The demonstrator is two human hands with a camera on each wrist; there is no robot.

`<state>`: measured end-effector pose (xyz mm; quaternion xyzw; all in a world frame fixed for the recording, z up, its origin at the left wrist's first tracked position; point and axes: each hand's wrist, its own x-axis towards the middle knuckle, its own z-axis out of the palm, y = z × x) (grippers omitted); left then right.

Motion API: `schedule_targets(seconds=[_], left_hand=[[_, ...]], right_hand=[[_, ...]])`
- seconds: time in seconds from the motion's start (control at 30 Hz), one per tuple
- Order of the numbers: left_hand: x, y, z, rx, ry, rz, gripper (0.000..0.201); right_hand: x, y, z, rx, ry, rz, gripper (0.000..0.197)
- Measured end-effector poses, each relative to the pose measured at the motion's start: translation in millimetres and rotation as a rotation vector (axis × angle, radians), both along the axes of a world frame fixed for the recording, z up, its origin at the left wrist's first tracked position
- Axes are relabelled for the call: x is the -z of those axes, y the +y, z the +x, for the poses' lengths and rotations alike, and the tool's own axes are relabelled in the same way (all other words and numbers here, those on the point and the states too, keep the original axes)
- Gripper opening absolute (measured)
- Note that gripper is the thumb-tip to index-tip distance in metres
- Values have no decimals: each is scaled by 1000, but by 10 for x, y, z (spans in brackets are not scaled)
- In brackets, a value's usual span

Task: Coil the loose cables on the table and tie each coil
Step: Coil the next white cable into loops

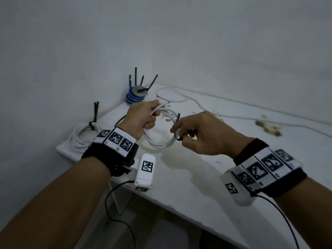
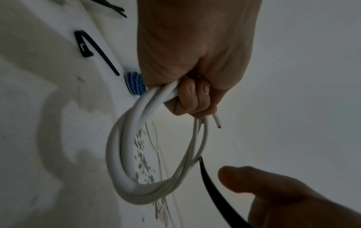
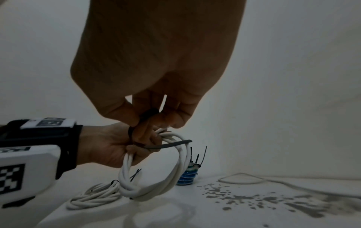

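My left hand grips the top of a white cable coil that hangs just above the white table; the coil shows its cut end sticking out past my fingers. My right hand pinches a black zip tie against the right side of the coil. In the right wrist view the tie runs across the coil from my fingertips. A tied white coil lies at the table's left corner. A loose white cable trails along the far edge.
A blue spool with several black zip ties standing on it sits at the back by the wall. Dark flecks and a yellowish scrap mark the tabletop. The table's front edge drops off below my wrists.
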<state>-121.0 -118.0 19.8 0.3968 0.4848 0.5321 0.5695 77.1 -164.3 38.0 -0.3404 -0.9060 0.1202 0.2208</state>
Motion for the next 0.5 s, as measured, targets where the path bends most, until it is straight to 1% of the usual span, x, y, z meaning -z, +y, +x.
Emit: schedule_targets(seconds=[0.2,0.27,0.37,0.43,0.5], left_hand=[[-8,-79,512,98,104,43,12],[-4,-104,660,129,119,50,15],[14,-129,832,138,112,48,16],[32,-159,951,150,124,40,15],[48,-206,1037,185,138,21,15]], right_hand=[[6,-315,379,-46,-48,22,19],[26,-381,473,-36,-66,29,21],[80,-358,627,40,-102,68,21],[114,-327,717,119,-115,168,20],[143,-305,752,186,-91,288,17]])
